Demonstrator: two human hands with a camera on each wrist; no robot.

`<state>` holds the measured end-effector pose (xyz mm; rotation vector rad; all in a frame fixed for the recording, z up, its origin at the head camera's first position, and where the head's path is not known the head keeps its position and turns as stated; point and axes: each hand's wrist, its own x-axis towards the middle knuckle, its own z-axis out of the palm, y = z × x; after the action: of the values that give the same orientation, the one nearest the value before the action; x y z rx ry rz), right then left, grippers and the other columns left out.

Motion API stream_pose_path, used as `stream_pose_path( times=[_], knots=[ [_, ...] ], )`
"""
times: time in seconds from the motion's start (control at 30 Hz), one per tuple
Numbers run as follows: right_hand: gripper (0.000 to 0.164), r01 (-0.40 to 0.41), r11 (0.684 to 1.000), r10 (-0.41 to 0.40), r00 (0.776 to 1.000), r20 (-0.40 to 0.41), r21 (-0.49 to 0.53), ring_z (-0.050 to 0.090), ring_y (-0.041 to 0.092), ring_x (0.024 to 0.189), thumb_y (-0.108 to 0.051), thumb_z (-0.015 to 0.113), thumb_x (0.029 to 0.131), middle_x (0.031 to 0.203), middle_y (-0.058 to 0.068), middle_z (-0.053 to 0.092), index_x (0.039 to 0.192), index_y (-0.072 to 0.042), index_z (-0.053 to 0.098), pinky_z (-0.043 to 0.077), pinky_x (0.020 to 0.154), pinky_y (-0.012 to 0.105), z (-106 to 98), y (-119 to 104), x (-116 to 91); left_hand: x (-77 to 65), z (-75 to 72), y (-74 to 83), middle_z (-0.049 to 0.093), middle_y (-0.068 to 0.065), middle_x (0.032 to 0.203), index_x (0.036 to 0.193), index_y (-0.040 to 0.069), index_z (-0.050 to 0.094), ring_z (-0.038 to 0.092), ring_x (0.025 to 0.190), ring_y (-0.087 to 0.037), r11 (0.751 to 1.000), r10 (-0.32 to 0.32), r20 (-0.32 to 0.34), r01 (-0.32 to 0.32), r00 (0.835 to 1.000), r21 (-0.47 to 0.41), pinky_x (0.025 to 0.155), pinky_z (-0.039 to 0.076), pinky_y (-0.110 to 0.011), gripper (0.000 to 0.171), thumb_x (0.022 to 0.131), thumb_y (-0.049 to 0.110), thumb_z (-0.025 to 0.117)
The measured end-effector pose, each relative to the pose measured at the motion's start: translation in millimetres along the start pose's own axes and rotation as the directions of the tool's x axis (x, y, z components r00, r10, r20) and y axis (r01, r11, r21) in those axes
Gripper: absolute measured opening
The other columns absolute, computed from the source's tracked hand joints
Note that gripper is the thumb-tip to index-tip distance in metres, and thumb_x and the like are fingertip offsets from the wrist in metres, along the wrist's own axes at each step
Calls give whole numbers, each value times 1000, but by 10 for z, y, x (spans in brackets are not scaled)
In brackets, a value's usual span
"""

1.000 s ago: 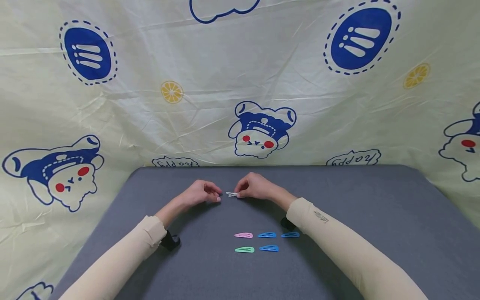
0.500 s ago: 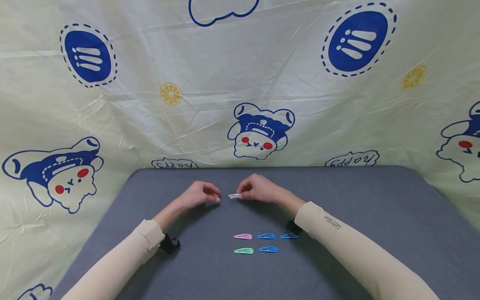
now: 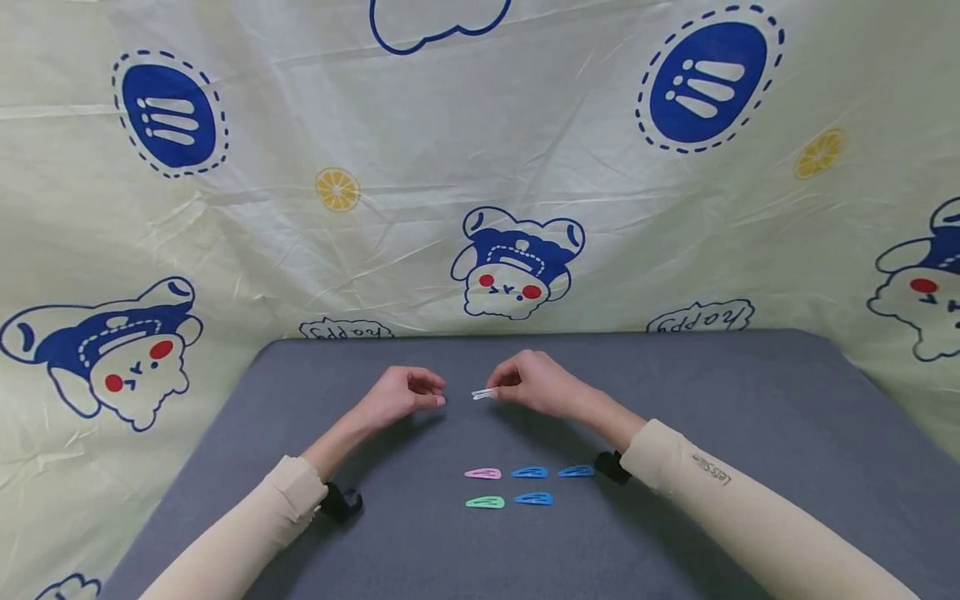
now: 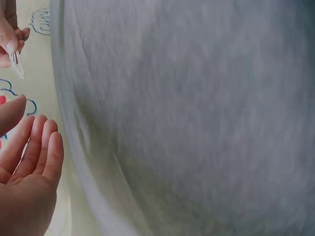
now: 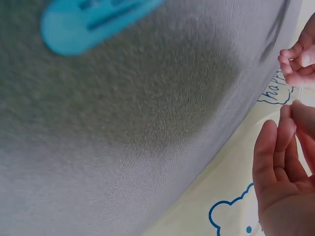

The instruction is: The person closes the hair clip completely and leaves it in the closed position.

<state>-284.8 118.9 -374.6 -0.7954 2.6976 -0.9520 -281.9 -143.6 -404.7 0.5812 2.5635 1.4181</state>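
Observation:
My right hand (image 3: 538, 385) pinches a white snap hair clip (image 3: 482, 394) between thumb and fingertips, a little above the grey table. The clip's narrow end points toward my left hand (image 3: 402, 392). In the left wrist view the white clip (image 4: 17, 66) hangs from the other hand's fingertips. My left hand holds nothing; its fingers are relaxed and lightly bent, a short gap away from the clip. Nearer the body lie a pink hair clip (image 3: 482, 473), a green one (image 3: 485, 502) and 3 blue ones, among them a blue hair clip (image 3: 529, 472).
A grey cloth covers the table (image 3: 712, 417). Its far edge meets a pale printed curtain (image 3: 420, 250). The right sleeve (image 3: 750, 500) passes just right of the clips. A blue clip (image 5: 93, 22) looms close in the right wrist view.
My right hand has shifted slightly right with the white clip, widening the gap to my left hand. The left hand has barely moved. The clips on the table lie as before.

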Motion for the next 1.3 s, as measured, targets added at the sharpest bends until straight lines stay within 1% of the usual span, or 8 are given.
stream_pose_path(
  times=[0.17, 0.27, 0.47, 0.57, 0.7, 0.87, 1.07, 1.3],
  knots=[
    [9, -11, 1000, 12, 998, -68, 20, 56, 17, 76, -17, 72, 92, 85, -6, 67, 99, -18, 77, 50, 68, 31, -11, -48, -177, -59, 77, 76, 69, -6, 98, 111, -2, 69, 61, 89, -19, 1000, 23, 5, -23, 1000, 0, 76, 48, -32, 29, 87, 11, 75],
    [10, 7, 1000, -3, 993, -119, 29, 56, 16, 75, -17, 71, 92, 85, -7, 66, 101, -17, 76, 50, 66, 31, -34, -59, -286, -89, 107, 117, 69, -4, 98, 111, -1, 70, 61, 89, -18, 999, 32, -4, -32, 999, -5, 78, 48, -32, 28, 87, 11, 74],
    [13, 39, 998, -28, 976, -218, 47, 56, 15, 77, -15, 71, 92, 89, -7, 66, 104, -16, 76, 51, 68, 31, -61, -58, -481, -143, 160, 197, 69, -3, 95, 111, -2, 70, 62, 87, -18, 996, 71, -36, -72, 997, -45, 79, 50, -31, 27, 86, 10, 75],
    [14, 42, 997, -24, 966, -256, 64, 56, 16, 78, -16, 71, 92, 90, -7, 66, 105, -17, 76, 52, 69, 30, -62, -72, -552, -159, 188, 263, 69, -2, 95, 111, 0, 70, 63, 87, -17, 994, 88, -45, -90, 995, -54, 79, 50, -32, 28, 86, 11, 75],
    [14, 44, 996, -20, 956, -292, 75, 58, 15, 81, -15, 72, 91, 91, -8, 66, 105, -17, 76, 52, 71, 30, -57, -96, -635, -188, 231, 368, 68, -1, 96, 111, 4, 71, 62, 87, -17, 994, 108, -60, -109, 992, -21, 79, 51, -33, 27, 86, 11, 76],
    [14, 53, 994, -17, 941, -338, 96, 58, 15, 82, -14, 72, 91, 94, -9, 67, 104, -18, 76, 52, 71, 30, -60, -124, -748, -237, 294, 469, 68, 1, 98, 111, 12, 71, 62, 89, -15, 991, 131, -61, -130, 990, 19, 81, 52, -32, 26, 86, 13, 76],
    [14, 61, 992, -14, 921, -390, 108, 59, 12, 84, -17, 72, 92, 95, -11, 66, 104, -22, 75, 53, 74, 30, -47, -153, -910, -299, 338, 560, 69, -6, 104, 111, 12, 71, 62, 90, -14, 989, 145, -77, -146, 986, -5, 84, 52, -35, 25, 87, 11, 75],
    [14, 62, 988, 0, 913, -408, 139, 60, 12, 84, -19, 69, 93, 97, -10, 67, 105, -22, 75, 53, 78, 32, -24, -228, -1042, -383, 387, 668, 69, -1, 103, 112, 13, 71, 62, 89, -13, 988, 153, -93, -154, 984, -10, 82, 52, -33, 25, 87, 12, 76]
  ],
)
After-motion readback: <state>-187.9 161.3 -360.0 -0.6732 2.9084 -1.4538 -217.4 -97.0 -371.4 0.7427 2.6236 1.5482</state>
